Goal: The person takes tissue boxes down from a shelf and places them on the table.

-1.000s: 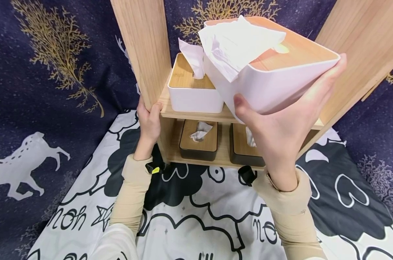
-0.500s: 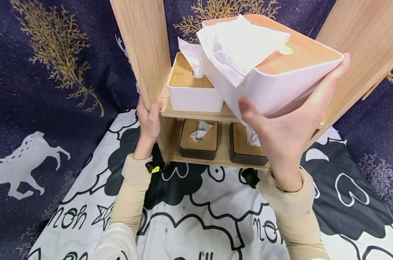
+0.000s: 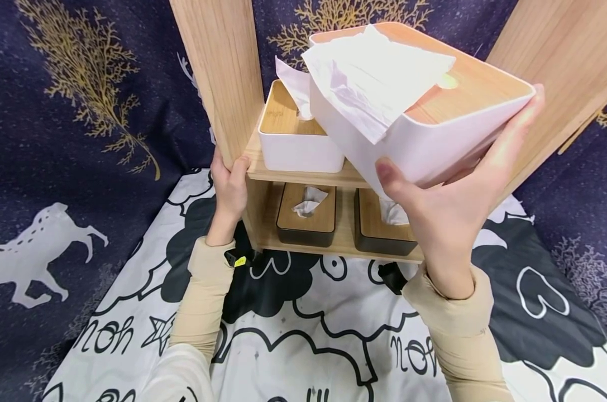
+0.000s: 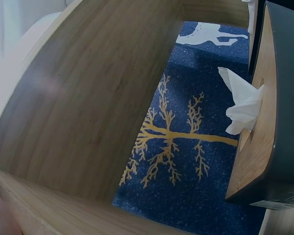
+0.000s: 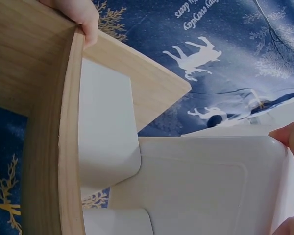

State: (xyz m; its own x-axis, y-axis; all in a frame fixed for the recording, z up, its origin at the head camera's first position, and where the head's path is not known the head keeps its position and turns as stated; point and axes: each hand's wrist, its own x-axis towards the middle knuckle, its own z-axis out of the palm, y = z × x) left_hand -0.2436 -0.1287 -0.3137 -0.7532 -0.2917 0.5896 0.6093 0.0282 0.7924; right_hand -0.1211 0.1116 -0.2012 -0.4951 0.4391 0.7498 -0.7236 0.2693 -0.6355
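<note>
My right hand [image 3: 449, 206] grips a white tissue box [image 3: 449, 139] with a wooden lid, thumb on the near side and fingers at the far right corner. The box is held tilted in front of the upper shelf, a tissue hanging from its top. In the right wrist view its white underside [image 5: 201, 191] shows. My left hand [image 3: 230, 187] grips the left edge of the wooden shelf unit [image 3: 228, 72], thumb on the shelf's front. Close to it, another white tissue box [image 3: 300, 152] stands on the upper shelf, partly hidden by the held one.
Two dark tissue boxes with wooden lids, a left one [image 3: 305, 229] and a right one [image 3: 383, 240], stand on the lower shelf. In the right wrist view a further white box [image 5: 117, 223] shows at the bottom edge. A patterned sheet [image 3: 293, 357] lies beneath.
My right hand has shifted slightly right and down with the tissue box, uncovering more of the dark box at lower right. My left hand stays where it was.
</note>
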